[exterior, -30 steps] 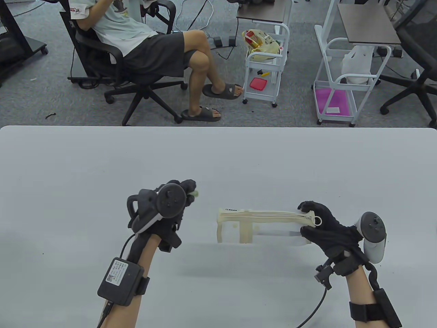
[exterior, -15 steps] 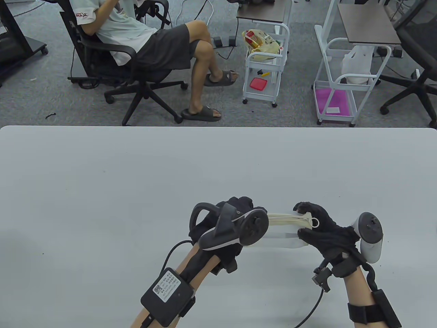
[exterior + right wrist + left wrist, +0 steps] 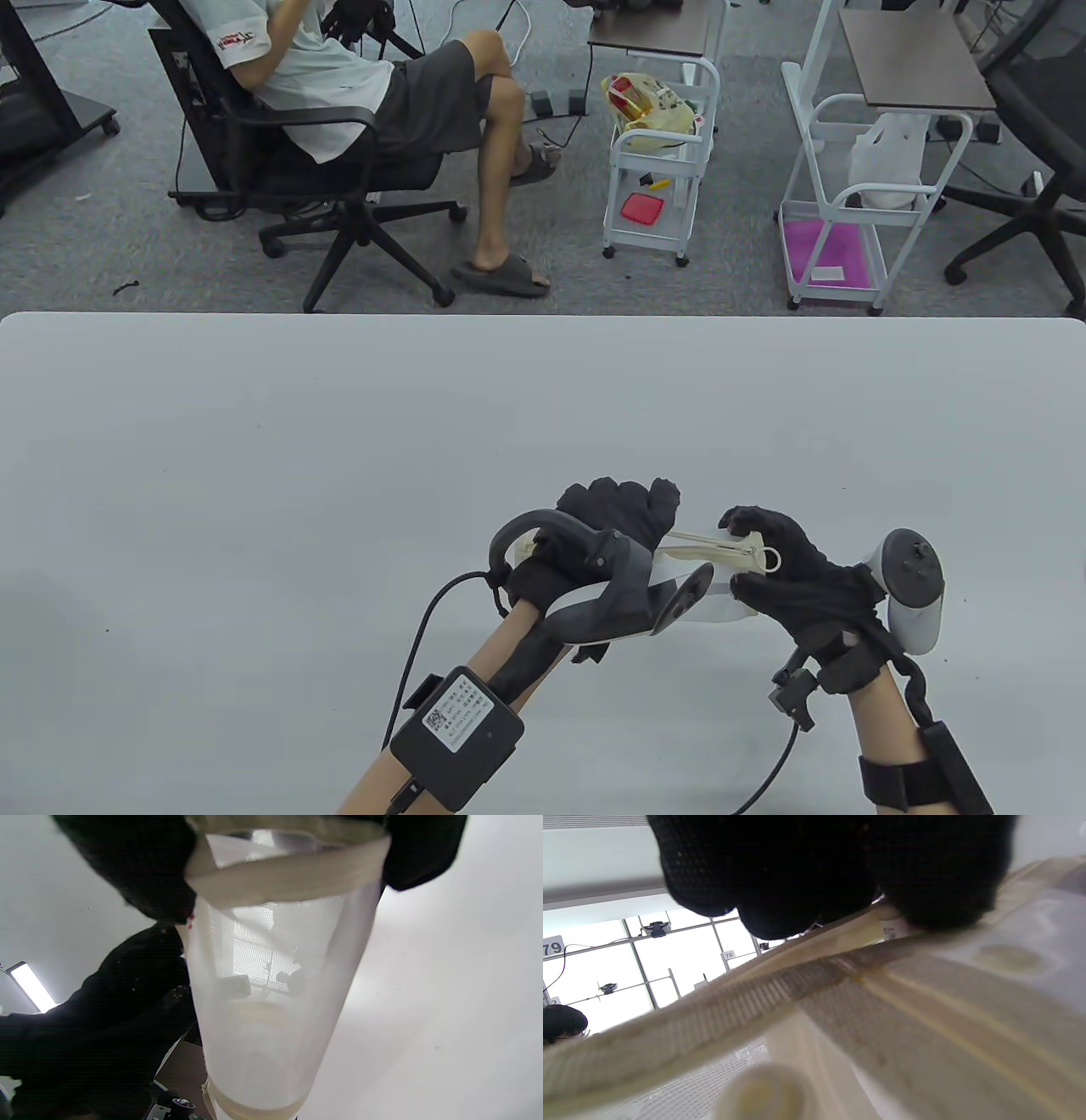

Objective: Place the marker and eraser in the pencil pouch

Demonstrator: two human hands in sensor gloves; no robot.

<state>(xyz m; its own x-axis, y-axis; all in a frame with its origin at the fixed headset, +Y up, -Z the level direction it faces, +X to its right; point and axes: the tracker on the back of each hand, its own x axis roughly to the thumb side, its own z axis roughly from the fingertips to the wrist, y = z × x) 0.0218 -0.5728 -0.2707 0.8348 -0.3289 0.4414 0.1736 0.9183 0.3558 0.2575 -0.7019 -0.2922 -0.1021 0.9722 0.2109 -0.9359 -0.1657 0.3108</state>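
The pencil pouch (image 3: 708, 548), translucent with cream trim, is held just above the table. My right hand (image 3: 736, 552) grips its right end by the zipper pull (image 3: 772, 558). My left hand (image 3: 632, 509) curls over the pouch's zipper edge at its left half. In the left wrist view my fingertips (image 3: 937, 878) press on the zipper band (image 3: 925, 1018), and a small pale piece (image 3: 893, 928), seemingly the eraser, is pinched under them. In the right wrist view the pouch (image 3: 271, 1027) hangs from my fingers (image 3: 127, 870). Faint shapes (image 3: 292, 982) show through the mesh; I cannot tell whether one is the marker.
The white table (image 3: 254, 475) stretches wide to the left and behind the hands. Beyond its far edge are a seated person on an office chair (image 3: 339, 127) and two white carts (image 3: 657, 170).
My left hand has swung from the left of the pouch, carrying a small pale piece, onto the pouch's zipper edge. My right hand has kept its hold, drifting slightly left.
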